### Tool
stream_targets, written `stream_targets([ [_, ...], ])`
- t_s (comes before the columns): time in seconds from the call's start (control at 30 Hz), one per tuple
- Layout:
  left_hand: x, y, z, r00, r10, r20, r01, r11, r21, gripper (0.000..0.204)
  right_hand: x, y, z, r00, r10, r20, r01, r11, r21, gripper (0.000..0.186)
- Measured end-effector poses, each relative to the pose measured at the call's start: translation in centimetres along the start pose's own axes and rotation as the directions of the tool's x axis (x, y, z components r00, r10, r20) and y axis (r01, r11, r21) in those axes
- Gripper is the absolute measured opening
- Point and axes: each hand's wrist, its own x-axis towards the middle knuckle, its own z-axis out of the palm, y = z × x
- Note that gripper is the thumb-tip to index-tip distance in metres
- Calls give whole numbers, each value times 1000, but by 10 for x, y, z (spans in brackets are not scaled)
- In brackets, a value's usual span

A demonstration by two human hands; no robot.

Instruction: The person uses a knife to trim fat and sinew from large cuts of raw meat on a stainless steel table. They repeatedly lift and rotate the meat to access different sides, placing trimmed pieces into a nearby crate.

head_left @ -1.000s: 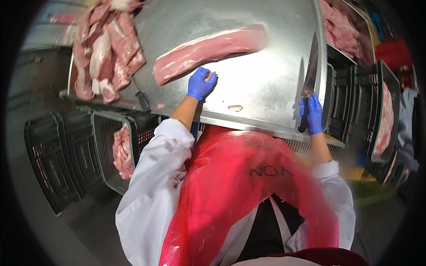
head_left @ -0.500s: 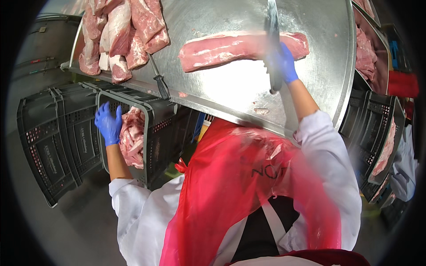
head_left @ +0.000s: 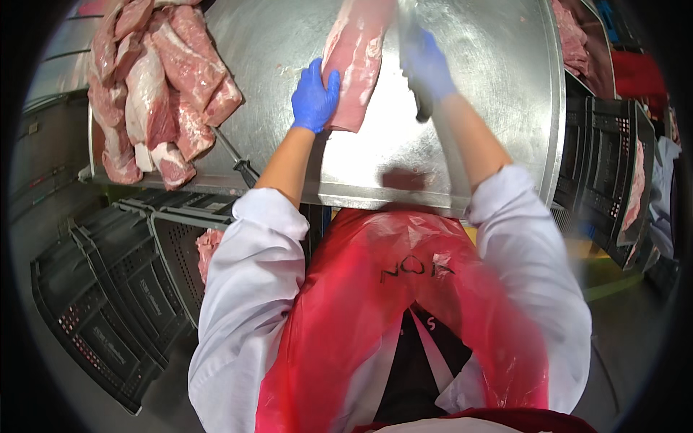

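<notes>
A long boneless pork loin (head_left: 354, 68) lies on the metal table, pointing away from me, its far end cut off by the top of the view. My left hand (head_left: 315, 97), in a blue glove, grips its near left edge, thumb over the top. To the right of the meat, my blue-gloved right hand (head_left: 431, 66) is closed round a knife (head_left: 423, 105) with a dark handle. The blade points away from me beside the loin and is smeared by motion. Whether it touches the meat, I cannot tell.
A heap of pork pieces (head_left: 155, 86) covers the table's left side, with a sharpening steel (head_left: 245, 170) beside it. Grey crates (head_left: 108, 303) stand below left, one holding meat trimmings (head_left: 208, 249). More crates (head_left: 595, 166) and a meat-filled tray (head_left: 605, 72) are on the right.
The loin has turned from lying crosswise to pointing away from me. My left hand has moved from above the trimmings crate up to the loin. My right hand, with the knife, has shifted left.
</notes>
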Motion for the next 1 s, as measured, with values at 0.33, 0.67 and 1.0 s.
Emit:
stream_targets([
  [0.33, 56, 28, 23, 982, 125, -139, -145, 979, -144, 46, -32, 4, -22, 998, 23, -64, -22, 1000, 20, 80],
  [0.67, 192, 123, 5, 588, 710, 387, -785, 617, 61, 52, -114, -17, -114, 949, 144, -281, -115, 986, 117, 81],
  [1.0, 155, 125, 30, 641, 486, 594, -738, 603, 303, 104, -33, 45, -193, 937, 85, -338, -85, 996, 14, 80],
])
